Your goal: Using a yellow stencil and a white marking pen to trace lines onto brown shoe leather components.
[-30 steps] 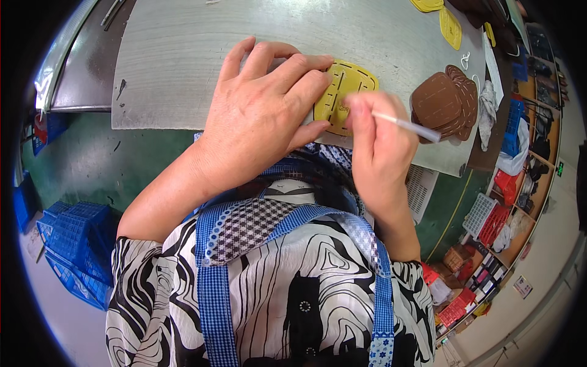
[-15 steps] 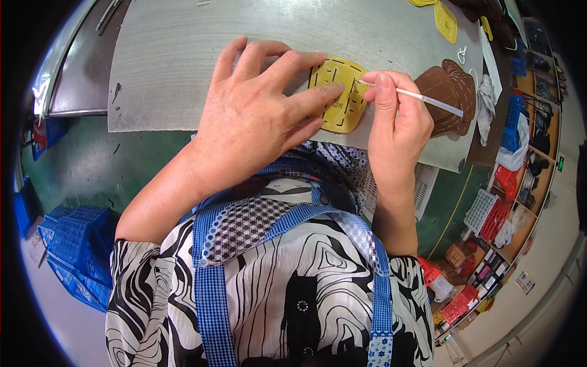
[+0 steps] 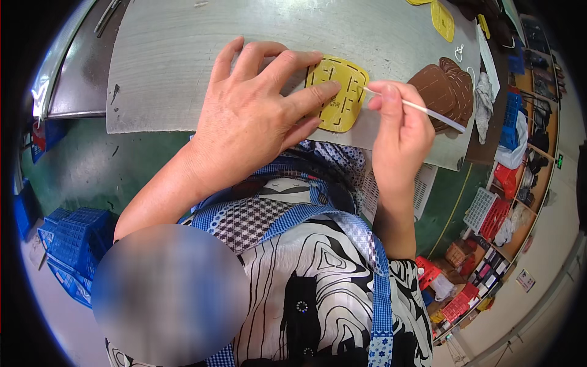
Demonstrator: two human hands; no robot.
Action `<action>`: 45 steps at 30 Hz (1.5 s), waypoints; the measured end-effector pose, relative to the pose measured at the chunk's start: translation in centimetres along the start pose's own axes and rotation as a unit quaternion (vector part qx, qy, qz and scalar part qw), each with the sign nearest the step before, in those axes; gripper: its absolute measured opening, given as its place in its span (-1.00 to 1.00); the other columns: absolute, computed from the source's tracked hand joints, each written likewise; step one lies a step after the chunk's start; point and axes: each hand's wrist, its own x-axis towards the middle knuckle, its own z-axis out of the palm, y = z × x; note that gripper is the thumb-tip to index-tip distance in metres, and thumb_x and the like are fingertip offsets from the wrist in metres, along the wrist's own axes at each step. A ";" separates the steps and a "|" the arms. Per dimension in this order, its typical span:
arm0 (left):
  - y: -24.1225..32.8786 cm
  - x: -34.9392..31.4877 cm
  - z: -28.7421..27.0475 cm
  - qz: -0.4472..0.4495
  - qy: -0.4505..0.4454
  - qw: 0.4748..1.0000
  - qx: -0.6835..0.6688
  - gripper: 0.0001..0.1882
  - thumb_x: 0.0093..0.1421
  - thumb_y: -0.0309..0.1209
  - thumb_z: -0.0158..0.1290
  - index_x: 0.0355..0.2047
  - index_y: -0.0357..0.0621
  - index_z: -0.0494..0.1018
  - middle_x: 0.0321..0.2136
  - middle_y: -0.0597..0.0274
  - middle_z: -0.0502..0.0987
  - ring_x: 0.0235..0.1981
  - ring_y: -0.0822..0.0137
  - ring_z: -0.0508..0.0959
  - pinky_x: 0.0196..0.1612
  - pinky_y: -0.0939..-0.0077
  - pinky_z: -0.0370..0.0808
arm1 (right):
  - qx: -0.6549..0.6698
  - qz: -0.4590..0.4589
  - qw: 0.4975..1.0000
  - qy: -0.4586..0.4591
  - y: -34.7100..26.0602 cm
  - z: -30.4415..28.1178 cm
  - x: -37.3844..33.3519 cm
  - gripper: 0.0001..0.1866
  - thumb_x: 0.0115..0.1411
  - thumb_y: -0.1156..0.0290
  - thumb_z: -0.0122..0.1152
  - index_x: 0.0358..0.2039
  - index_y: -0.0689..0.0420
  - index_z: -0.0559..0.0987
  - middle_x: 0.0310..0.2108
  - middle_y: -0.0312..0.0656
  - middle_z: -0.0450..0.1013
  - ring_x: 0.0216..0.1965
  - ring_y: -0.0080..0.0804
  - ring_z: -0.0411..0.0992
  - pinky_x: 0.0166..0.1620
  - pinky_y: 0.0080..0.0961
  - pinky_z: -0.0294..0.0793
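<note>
A yellow slotted template (image 3: 346,110) with rounded corners lies near the table's front edge. My left hand (image 3: 254,104) is spread, with its index and middle fingertips resting on the template's upper left part. Between the thumb and fingers of my right hand (image 3: 400,125), at the template's right side, is a thin white pen (image 3: 437,116). Its tip points left at a slot in the template's right half. A dark rim shows along the template's left edge; what lies beneath is hidden. Brown leather-like pieces (image 3: 434,85) with pale dashed marks lie overlapped just right of my right hand.
The grey table (image 3: 165,67) spans the front. At the far right are another yellow template (image 3: 442,21), a small white string (image 3: 458,52) and a grey rag (image 3: 484,110). Blue crates (image 3: 76,244) stand at the left; a loaded shelf (image 3: 532,183) runs along the right.
My right hand has shifted slightly right and down with the pen, whose tip sits a little lower on the template. My left hand stays on the template.
</note>
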 end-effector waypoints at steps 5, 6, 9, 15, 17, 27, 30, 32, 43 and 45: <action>-0.1 -0.1 -0.2 -0.003 -0.004 1.000 0.005 -0.49 0.09 -0.22 0.30 0.10 0.44 0.57 0.19 0.49 0.43 0.18 0.17 0.36 0.38 -0.06 0.17 | -0.043 -0.024 0.999 -0.008 -0.6 0.5 0.6 -0.80 0.41 0.39 0.12 -0.31 0.22 0.62 -0.48 -0.12 0.51 -0.40 -0.19 0.48 -0.28 -0.33 0.44; -0.1 -0.1 -0.2 -0.004 -0.005 1.000 0.007 -0.49 0.09 -0.22 0.30 0.10 0.45 0.57 0.19 0.49 0.43 0.18 0.17 0.36 0.38 -0.06 0.17 | -0.049 -0.030 0.998 -0.011 -0.5 0.5 0.6 -0.81 0.40 0.40 0.13 -0.32 0.21 0.61 -0.46 -0.10 0.51 -0.39 -0.14 0.47 -0.27 -0.30 0.43; -0.1 0.1 -0.2 -0.003 -0.005 1.000 0.014 -0.48 0.09 -0.22 0.30 0.10 0.44 0.57 0.19 0.48 0.43 0.18 0.17 0.36 0.38 -0.05 0.17 | -0.079 -0.035 0.994 -0.063 -1.5 -0.5 -0.9 -0.83 0.40 0.43 0.12 -0.32 0.20 0.59 -0.42 -0.08 0.51 -0.37 -0.10 0.45 -0.27 -0.24 0.40; -0.2 0.0 -0.2 -0.001 -0.009 1.000 0.004 -0.49 0.09 -0.23 0.30 0.10 0.41 0.57 0.20 0.47 0.42 0.19 0.16 0.36 0.39 -0.06 0.16 | -0.034 0.026 0.992 -0.119 -2.5 -1.6 -2.6 -0.82 0.41 0.43 0.11 -0.32 0.21 0.60 -0.44 -0.09 0.49 -0.41 -0.13 0.44 -0.30 -0.26 0.39; -0.1 -0.2 -0.1 -0.001 -0.011 1.000 0.005 -0.49 0.09 -0.23 0.30 0.10 0.40 0.57 0.20 0.46 0.42 0.19 0.16 0.36 0.39 -0.06 0.16 | 0.046 0.055 0.996 -0.056 -1.7 -1.2 -1.8 -0.79 0.42 0.40 0.11 -0.32 0.22 0.62 -0.47 -0.10 0.49 -0.42 -0.16 0.46 -0.29 -0.29 0.42; -0.3 0.0 -0.2 -0.003 -0.016 1.000 0.008 -0.48 0.08 -0.24 0.31 0.10 0.38 0.57 0.20 0.44 0.42 0.19 0.16 0.36 0.37 0.00 0.19 | -0.065 -0.021 0.994 -0.088 -2.4 -0.4 -2.7 -0.87 0.38 0.44 0.14 -0.27 0.16 0.62 -0.52 -0.15 0.48 -0.44 -0.12 0.43 -0.32 -0.24 0.39; -0.6 0.7 -1.0 0.028 -0.008 1.000 -0.008 -0.43 0.01 -0.30 0.36 0.08 0.24 0.55 0.15 0.38 0.44 0.14 0.16 0.40 0.31 0.10 0.27 | 0.029 0.015 0.990 -0.138 -2.4 -1.2 -3.0 -0.87 0.39 0.43 0.15 -0.15 0.16 0.62 -0.50 -0.19 0.51 -0.46 -0.24 0.44 -0.33 -0.35 0.41; -0.9 2.0 -1.8 0.029 -0.033 0.999 -0.021 -0.40 -0.05 -0.31 0.40 0.06 0.13 0.53 0.09 0.31 0.46 0.11 0.14 0.43 0.25 0.14 0.31 | 0.069 0.056 0.991 -0.099 -2.4 -1.4 -2.3 -0.84 0.38 0.44 0.16 -0.10 0.17 0.62 -0.48 -0.18 0.52 -0.45 -0.23 0.45 -0.31 -0.35 0.43; -2.3 6.0 -1.0 0.075 -0.118 0.986 -0.093 -0.26 -0.17 -0.22 0.50 0.02 -0.08 0.43 -0.10 0.09 0.47 0.01 0.05 0.50 0.08 0.19 0.40 | 0.169 0.119 0.978 0.002 0.8 -0.4 0.3 -0.73 0.14 0.59 0.49 -0.17 0.24 0.60 -0.39 -0.34 0.53 -0.34 -0.66 0.44 -0.22 -0.66 0.48; -2.2 6.7 -1.3 0.065 -0.149 0.983 -0.081 -0.25 -0.14 -0.20 0.49 0.07 -0.05 0.42 -0.07 0.10 0.48 0.02 0.06 0.52 0.11 0.19 0.41 | 0.177 0.123 0.976 -0.008 0.9 -0.7 0.5 -0.75 0.16 0.58 0.47 -0.17 0.24 0.60 -0.39 -0.32 0.53 -0.33 -0.64 0.45 -0.20 -0.64 0.49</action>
